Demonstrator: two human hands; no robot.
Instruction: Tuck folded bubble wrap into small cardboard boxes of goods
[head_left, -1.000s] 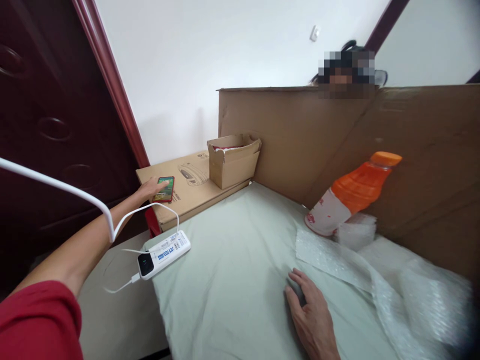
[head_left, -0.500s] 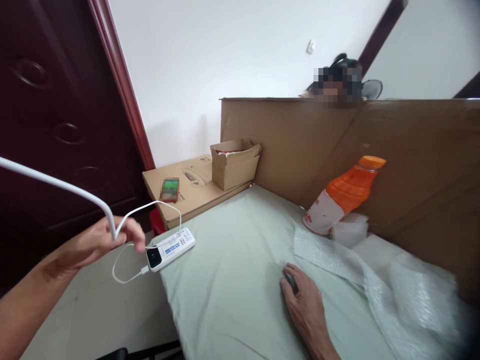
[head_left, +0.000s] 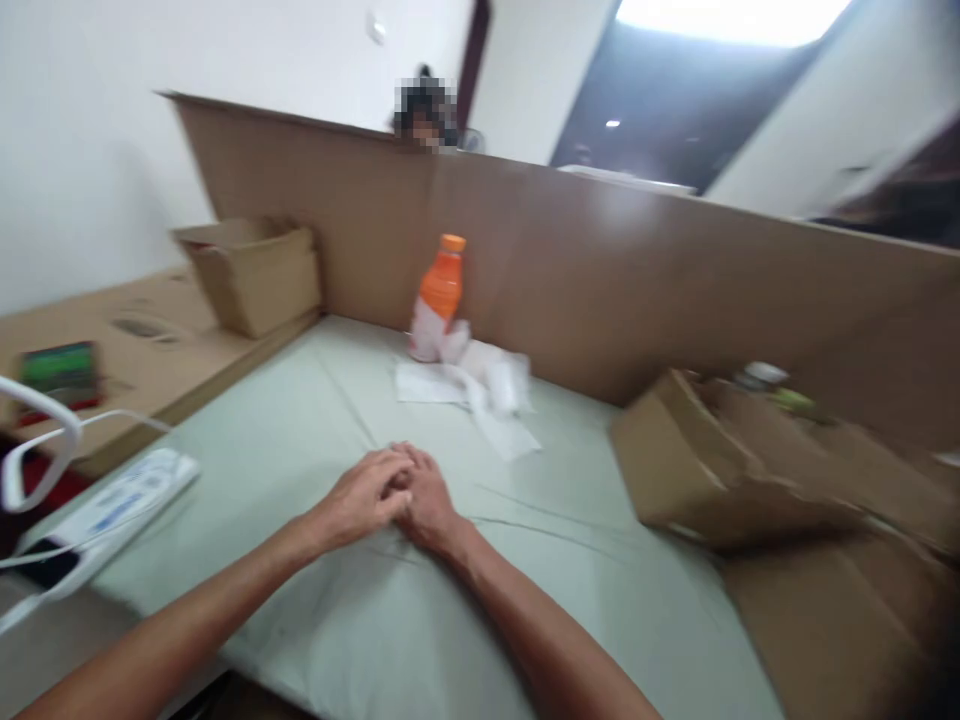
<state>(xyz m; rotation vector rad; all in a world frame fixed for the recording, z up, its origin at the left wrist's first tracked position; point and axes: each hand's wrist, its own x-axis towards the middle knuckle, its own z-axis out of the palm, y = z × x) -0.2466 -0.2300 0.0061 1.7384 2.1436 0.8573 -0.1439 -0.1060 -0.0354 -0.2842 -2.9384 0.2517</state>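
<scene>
My left hand (head_left: 367, 497) and my right hand (head_left: 429, 505) meet over the middle of the green-covered table (head_left: 352, 610). The left fingers are bent and rest against the right hand. My right hand is closed, its fingers curled and partly covered by the left. Whatever lies between or under the hands is hidden, and motion blurs the view. Beyond them lies a crumpled sheet of bubble wrap (head_left: 495, 385), next to an orange bottle (head_left: 441, 290) with a white lower part.
A white power bank (head_left: 124, 510) with a white cable (head_left: 64, 425) lies on the left edge. Cardboard boxes stand at the left (head_left: 259, 280) and right (head_left: 675, 460). A tall cardboard panel (head_left: 570, 270) closes the back; a person's head (head_left: 426, 110) shows above it.
The view has swung right. My left hand has left the cable side and come to my right hand. The dark thing under my right hand is now out of sight.
</scene>
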